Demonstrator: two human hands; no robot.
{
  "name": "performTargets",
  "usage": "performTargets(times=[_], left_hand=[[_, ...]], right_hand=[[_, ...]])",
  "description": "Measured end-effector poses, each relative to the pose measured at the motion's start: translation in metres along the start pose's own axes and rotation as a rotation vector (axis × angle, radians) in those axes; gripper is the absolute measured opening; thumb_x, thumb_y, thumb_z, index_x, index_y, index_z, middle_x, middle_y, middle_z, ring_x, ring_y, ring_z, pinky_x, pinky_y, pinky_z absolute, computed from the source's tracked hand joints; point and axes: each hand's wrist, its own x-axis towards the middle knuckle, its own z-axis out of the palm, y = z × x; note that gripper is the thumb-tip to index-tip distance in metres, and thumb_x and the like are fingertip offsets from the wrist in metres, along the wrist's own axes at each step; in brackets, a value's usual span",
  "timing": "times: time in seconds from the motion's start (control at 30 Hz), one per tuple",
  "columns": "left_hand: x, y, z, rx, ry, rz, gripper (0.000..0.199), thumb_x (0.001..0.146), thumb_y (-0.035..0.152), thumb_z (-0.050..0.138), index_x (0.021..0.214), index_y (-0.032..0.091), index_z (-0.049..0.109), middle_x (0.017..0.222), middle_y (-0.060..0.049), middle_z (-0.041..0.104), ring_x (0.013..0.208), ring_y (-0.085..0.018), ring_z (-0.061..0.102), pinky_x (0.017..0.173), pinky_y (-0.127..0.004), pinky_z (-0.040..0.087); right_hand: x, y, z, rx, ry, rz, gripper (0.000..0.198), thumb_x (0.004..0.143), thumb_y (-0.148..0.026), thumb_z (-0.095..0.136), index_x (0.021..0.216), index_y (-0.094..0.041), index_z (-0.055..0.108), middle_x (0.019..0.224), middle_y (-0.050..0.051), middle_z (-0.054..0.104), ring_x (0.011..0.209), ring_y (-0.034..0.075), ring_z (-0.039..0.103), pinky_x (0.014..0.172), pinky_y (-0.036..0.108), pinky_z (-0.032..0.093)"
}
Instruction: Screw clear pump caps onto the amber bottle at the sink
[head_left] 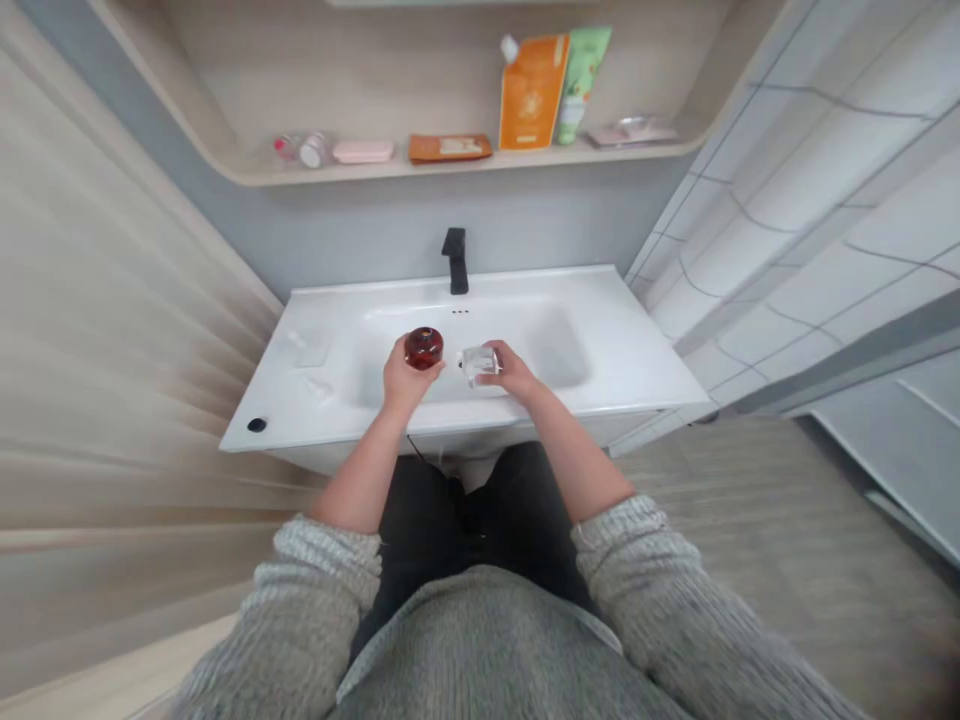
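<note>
Over the white sink basin, my left hand is wrapped round a dark red glass bottle with a small opening at its top. Close to its right, my right hand grips a clear container that looks tilted, its end pointing toward the bottle. The two objects are a small gap apart. Behind them rises a black faucet. Whether the clear container holds any liquid is too blurred to tell.
A small black round cap lies at the counter's front left corner. Clear plastic pieces rest on the left of the counter. Above, a shelf carries an orange pouch, a green tube and several small items. A curtain hangs at left.
</note>
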Motion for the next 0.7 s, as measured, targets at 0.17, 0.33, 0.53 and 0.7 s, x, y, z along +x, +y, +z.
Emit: performTargets(times=[0.17, 0.33, 0.53, 0.7], left_hand=[[-0.016, -0.001, -0.027, -0.182, 0.047, -0.006, 0.085, 0.073, 0.03, 0.099, 0.147, 0.022, 0.06, 0.139, -0.013, 0.077, 0.123, -0.031, 0.08, 0.109, -0.048, 0.066], [-0.045, -0.001, -0.083, -0.023, 0.1, -0.063, 0.077, 0.088, 0.041, 0.088, 0.155, 0.022, 0.054, 0.143, -0.015, 0.075, 0.123, -0.03, 0.079, 0.105, -0.045, 0.066], [-0.033, -0.012, -0.177, 0.219, 0.157, -0.221, 0.082, 0.081, 0.05, 0.092, 0.151, 0.021, 0.058, 0.138, -0.011, 0.077, 0.121, -0.03, 0.078, 0.107, -0.046, 0.065], [-0.013, -0.028, -0.231, 0.459, 0.192, -0.352, 0.083, 0.072, 0.051, 0.1, 0.139, 0.015, 0.066, 0.131, -0.013, 0.079, 0.116, -0.033, 0.076, 0.11, -0.051, 0.063]], right_hand=[[-0.007, -0.011, 0.003, 0.154, -0.054, 0.0, 0.084, 0.056, -0.045, 0.104, 0.124, -0.033, 0.056, 0.113, 0.0, 0.067, 0.106, 0.027, 0.068, 0.102, 0.047, 0.059], [-0.012, -0.017, 0.004, 0.112, -0.044, -0.013, 0.084, 0.058, -0.044, 0.103, 0.125, -0.032, 0.054, 0.116, 0.001, 0.067, 0.11, 0.029, 0.07, 0.105, 0.049, 0.06], [-0.016, -0.019, 0.005, 0.122, -0.034, -0.012, 0.08, 0.06, -0.043, 0.1, 0.124, -0.034, 0.053, 0.115, 0.0, 0.066, 0.112, 0.029, 0.072, 0.103, 0.049, 0.064], [-0.016, -0.02, 0.005, 0.177, -0.04, 0.004, 0.082, 0.058, -0.04, 0.101, 0.121, -0.033, 0.049, 0.113, -0.001, 0.065, 0.107, 0.028, 0.074, 0.1, 0.049, 0.066]])
